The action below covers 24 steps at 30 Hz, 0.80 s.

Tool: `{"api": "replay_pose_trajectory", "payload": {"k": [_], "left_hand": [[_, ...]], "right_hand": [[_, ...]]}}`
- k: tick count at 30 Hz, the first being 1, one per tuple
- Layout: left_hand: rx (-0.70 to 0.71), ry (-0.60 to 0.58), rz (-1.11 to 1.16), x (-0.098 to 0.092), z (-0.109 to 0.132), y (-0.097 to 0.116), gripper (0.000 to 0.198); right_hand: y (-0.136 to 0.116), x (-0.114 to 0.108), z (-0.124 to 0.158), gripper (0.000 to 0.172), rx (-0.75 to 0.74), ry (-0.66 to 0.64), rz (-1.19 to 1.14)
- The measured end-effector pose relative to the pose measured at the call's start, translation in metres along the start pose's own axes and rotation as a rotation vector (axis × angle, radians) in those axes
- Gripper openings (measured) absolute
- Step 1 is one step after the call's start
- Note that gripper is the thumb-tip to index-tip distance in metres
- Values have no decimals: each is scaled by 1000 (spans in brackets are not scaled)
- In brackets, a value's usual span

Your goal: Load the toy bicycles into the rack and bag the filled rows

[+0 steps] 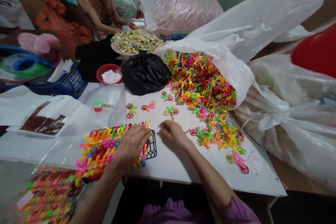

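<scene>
My left hand [135,143] lies over the end of a black plastic grid rack [153,148], its fingers extended across the rows of colourful plastic toys [101,152] on it. What is under the palm is hidden. My right hand [173,134] is just right of the rack over the white table, fingers curled and pinched together; whatever they hold, if anything, is too small to make out. Close above it lies a small toy bicycle [171,111] with green and yellow parts. Two more, a green-red toy bicycle [131,110] and a pink-orange one [148,106], lie further left.
Toy bicycles spill from a large white sack [243,80] at the right. A black bag [145,73] and a red bowl [101,73] stand behind. Farther back, a person [98,14] sits by a heaped basin [123,54]. Bagged toys [49,196] hang at the front left.
</scene>
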State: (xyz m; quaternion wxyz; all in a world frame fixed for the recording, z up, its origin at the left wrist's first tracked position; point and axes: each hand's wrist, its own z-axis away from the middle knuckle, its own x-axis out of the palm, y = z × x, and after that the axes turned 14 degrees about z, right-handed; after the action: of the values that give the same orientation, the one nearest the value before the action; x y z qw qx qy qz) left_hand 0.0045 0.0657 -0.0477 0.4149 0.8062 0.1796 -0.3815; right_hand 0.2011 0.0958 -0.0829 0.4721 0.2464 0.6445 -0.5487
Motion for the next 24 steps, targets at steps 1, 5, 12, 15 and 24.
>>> {"api": "replay_pose_trajectory", "payload": {"k": [1,5,12,15,24], "left_hand": [[5,5,-4,0,0,0,20],[-44,4,-26,-1,-4,5,20],[-178,46,-118,1,-17,6,20],[-195,53,-133,0,-20,6,19],[-94,7,-5,-21,0,43,23]], "right_hand": [[9,-8,-2,20,119,50,85],[25,-30,-18,24,419,99,335],[-2,-7,6,13,302,199,-186],[-13,10,28,18,336,196,-493],[-36,12,46,11,231,51,-465]]}}
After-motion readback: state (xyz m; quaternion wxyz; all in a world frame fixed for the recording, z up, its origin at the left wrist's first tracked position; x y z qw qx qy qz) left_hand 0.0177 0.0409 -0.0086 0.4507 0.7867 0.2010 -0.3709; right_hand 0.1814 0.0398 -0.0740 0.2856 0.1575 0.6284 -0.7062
